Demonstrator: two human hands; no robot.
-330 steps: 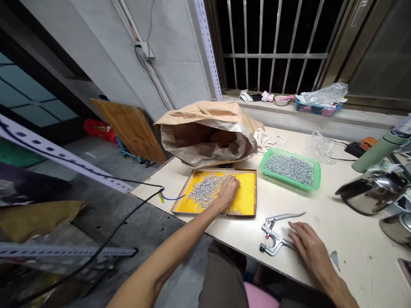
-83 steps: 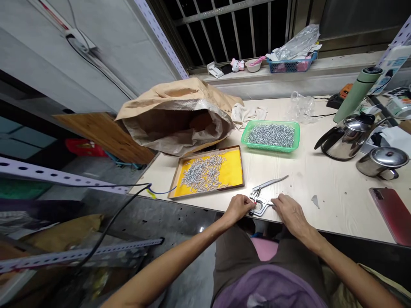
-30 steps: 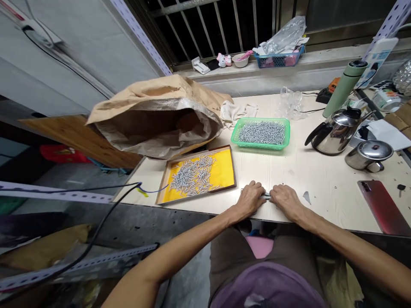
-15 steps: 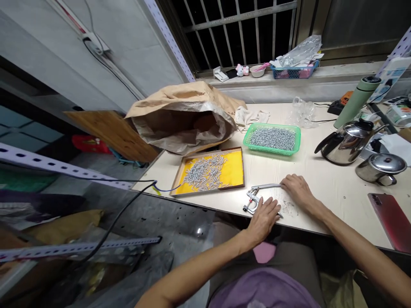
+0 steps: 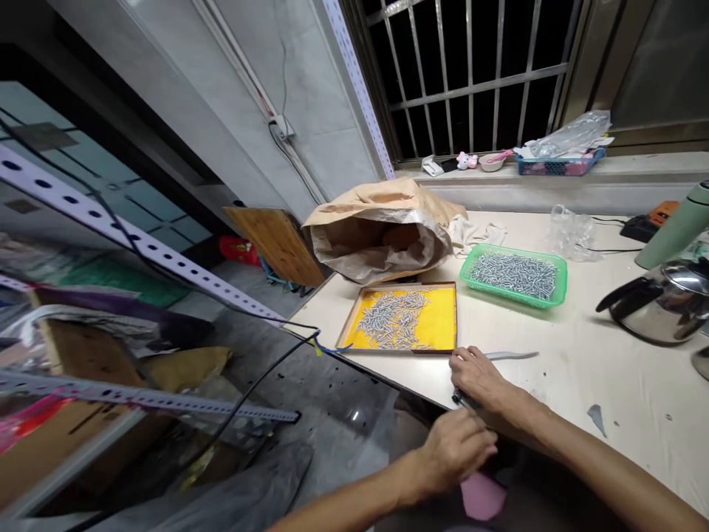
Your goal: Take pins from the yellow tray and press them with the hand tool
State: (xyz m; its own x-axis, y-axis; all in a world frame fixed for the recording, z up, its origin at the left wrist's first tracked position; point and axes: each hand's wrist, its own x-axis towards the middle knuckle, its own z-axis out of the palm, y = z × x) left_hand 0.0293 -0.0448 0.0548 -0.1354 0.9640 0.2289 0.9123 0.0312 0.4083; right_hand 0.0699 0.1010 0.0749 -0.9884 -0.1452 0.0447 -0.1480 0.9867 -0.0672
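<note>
Low and right of centre, we see the right hand (image 5: 477, 375) covering the silver metal plier-like tool (image 5: 514, 355) on the pale wooden surface (image 5: 559, 336), fingers bent over it, probably to steady it; how firmly they close, we can't tell. The left hand (image 5: 459, 448), blurred at lower centre, curls its fingers, any hold hidden from us. Mid-frame, the shallow yellow-lined cardboard tray (image 5: 442, 319) seems rimmed to corral small silvery metal pins (image 5: 388, 319); the green plastic basket (image 5: 512, 296), centre right, likewise.
</note>
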